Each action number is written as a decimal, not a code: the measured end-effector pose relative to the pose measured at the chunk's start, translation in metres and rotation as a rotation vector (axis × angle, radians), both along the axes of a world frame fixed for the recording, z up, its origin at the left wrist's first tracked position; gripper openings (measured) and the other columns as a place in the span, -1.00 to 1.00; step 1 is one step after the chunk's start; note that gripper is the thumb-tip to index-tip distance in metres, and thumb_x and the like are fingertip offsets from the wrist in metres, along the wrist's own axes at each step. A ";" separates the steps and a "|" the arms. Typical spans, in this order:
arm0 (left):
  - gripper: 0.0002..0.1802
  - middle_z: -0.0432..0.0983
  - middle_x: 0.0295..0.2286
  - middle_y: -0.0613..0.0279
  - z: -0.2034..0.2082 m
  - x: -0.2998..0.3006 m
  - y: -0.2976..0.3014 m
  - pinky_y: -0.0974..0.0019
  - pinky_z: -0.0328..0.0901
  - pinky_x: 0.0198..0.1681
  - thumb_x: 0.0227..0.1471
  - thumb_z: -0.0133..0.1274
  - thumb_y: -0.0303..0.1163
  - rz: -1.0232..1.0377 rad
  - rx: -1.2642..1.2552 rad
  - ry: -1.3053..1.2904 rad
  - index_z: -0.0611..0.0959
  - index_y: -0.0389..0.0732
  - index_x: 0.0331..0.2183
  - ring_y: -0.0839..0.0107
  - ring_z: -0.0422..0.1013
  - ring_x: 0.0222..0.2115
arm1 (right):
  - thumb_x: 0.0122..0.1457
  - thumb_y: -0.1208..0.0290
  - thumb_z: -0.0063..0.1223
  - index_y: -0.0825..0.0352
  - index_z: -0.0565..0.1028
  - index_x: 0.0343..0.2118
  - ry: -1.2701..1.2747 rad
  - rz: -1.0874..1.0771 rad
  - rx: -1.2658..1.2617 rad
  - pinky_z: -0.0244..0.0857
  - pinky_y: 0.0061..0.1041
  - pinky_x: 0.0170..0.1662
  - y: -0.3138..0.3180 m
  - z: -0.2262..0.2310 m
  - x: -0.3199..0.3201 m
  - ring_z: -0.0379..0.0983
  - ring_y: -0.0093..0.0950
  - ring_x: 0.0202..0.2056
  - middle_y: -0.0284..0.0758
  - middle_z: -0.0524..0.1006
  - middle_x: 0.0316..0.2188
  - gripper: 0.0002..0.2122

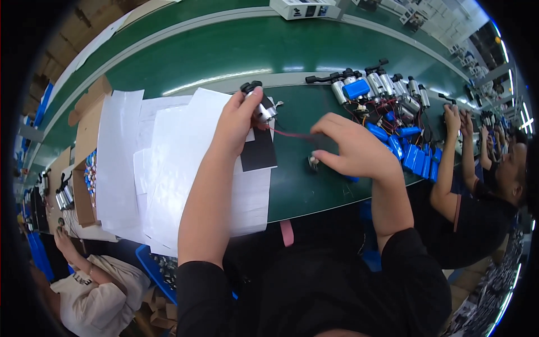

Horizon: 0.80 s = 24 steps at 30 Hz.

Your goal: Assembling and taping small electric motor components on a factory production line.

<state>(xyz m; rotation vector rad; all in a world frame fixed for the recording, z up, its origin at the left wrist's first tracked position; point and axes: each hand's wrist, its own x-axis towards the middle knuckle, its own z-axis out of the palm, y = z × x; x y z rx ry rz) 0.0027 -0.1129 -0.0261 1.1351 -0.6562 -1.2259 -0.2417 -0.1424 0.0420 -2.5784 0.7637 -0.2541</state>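
Black sleeves (205,292) nearest | left hand (237,117) clamped on silver motor (262,112) over black card (260,154) | red wire (287,133) reaching right hand (360,147), half-curled, cannot tell if gripping | blue packs (414,159), motor pile (387,84) rightward on green worktop (297,196)

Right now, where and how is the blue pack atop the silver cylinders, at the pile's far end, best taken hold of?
Probably by its long edges, from above: the blue pack looks like a flat block lying across the silver cylinders, its upper face uncovered.
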 end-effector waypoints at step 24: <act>-0.58 0.56 -0.43 0.01 -0.001 -0.061 0.001 0.20 0.39 -0.31 -0.07 0.23 -0.15 -0.120 -0.144 -1.188 0.55 -0.26 -0.27 0.18 0.51 -0.42 | -0.03 0.35 0.33 0.38 0.46 -0.07 -0.122 -0.189 -0.055 0.33 -0.41 -0.12 0.051 -0.046 -0.078 0.45 -0.25 -0.19 -0.19 0.49 -0.25 -0.55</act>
